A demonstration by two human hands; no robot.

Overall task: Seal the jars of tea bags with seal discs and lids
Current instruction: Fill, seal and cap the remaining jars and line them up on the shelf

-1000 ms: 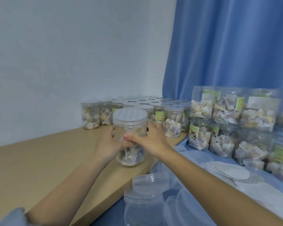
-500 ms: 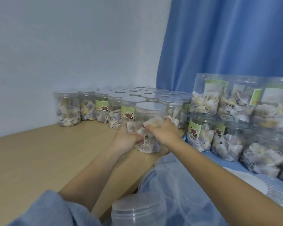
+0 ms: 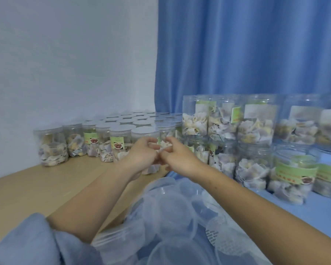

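Home packing corner: blue curtain, wooden table, stacked tea-bag jars.

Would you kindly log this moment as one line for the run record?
stage: placing sealed jar by row on wooden table | left hand: on jar | right hand: on jar | unsealed jars: right

Both bare forearms reach forward and converge, a blue sleeve pushed up on the left arm. The left hand and right hand meet knuckle to knuckle, fingers curled loosely inward, fingertips nearly touching; their grip is blurred
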